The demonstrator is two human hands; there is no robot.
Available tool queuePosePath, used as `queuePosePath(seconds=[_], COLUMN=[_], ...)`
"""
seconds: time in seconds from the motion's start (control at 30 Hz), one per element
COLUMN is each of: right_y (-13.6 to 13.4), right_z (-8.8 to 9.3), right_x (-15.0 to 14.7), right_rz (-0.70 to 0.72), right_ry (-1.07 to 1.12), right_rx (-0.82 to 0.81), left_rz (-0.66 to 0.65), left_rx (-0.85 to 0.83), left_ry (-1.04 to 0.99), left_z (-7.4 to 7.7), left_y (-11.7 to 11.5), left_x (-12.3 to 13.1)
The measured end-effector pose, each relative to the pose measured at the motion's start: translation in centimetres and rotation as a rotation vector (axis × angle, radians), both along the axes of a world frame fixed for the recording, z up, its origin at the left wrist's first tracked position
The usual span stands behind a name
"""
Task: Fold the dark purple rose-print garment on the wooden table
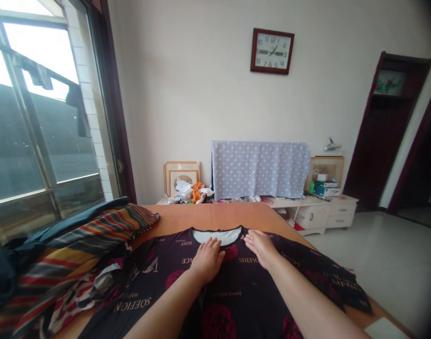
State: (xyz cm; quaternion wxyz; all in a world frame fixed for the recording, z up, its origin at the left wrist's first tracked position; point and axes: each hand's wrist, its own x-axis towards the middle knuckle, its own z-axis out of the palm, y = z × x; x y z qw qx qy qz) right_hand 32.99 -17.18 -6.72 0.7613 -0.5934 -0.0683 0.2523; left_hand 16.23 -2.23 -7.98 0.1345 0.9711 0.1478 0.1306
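Left hand point(208, 260) and right hand point(261, 247) rest flat, fingers open and gripping nothing, just below the collar point(217, 237) of a dark printed T-shirt point(243, 287), lying spread and unfolded at lower center on an orange bed cover point(215, 217).

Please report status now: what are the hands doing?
Left hand and right hand flat, open on dark printed T-shirt, near collar. Striped clothes piled at its left edge.

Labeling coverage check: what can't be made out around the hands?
Head view only:
Print on the shirt under the left hand and right hand: hidden by the hands.
Shirt's lower part: cut off by the bottom edge.
Striped cloth pile: cut off by the left and bottom edges.
Small items on the white cabinet: too small to identify.
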Motion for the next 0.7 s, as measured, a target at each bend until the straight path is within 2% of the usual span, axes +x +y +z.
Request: queuePosePath(seconds=[0.1,0.23,0.37,0.43,0.53,0.7], right_y=[0.0,-0.2,-0.4,-0.4,0.0,1.8], right_z=[0.6,-0.2,-1.4,-1.5,-1.1,-0.6], right_x=[-2.2,-5.3,-7.3,-8.1,-9.8,-13.7], right_rz=[0.069,0.219,0.162,0.134,0.185,0.269], right_ry=[0.01,0.088,0.065,-0.029,-0.249,-0.761], right_rx=[0.032,0.017,-0.11,-0.156,-0.217,-0.369], left_rz=[0.012,0.021,0.066,0.102,0.179,0.431], left_rx=[-0.016,-0.052,-0.051,-0.025,0.012,0.054], left_ry=[0.044,0.099,0.084,0.034,-0.048,-0.153], left_z=[0.5,1.3,1.8,2.1,2.7,3.6], left_y=[-0.6,-1.5,-1.2,-0.5,1.3,5.3], left_x=[-3.5,-7.8,-11.6,-13.4,-16.1,-20.5])
